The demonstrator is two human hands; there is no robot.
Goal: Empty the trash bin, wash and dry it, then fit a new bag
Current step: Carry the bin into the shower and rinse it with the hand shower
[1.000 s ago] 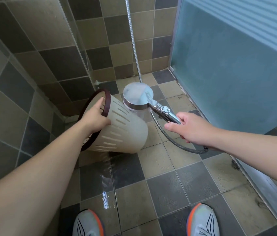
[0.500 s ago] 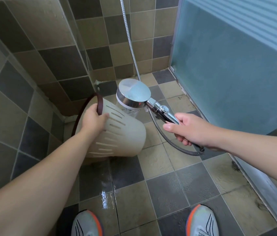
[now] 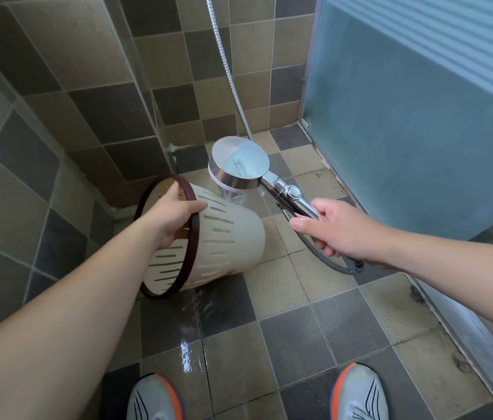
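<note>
I'm on the washing step: my left hand (image 3: 172, 219) grips the tilted trash bin (image 3: 224, 237) by its brown rim, left of the shower head (image 3: 239, 165), which my right hand (image 3: 339, 231) holds by the handle. Spray hits the bin's outer wall, so next I judge I should turn it to rinse the inside.

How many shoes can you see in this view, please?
2. The left shoe is at the bottom edge, left of centre beside the wet streak on the floor tiles; the right shoe is at the bottom right. Both are cut off by the frame.

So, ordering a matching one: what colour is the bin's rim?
Dark brown rim on a cream bin, clearest in the head view.
</note>
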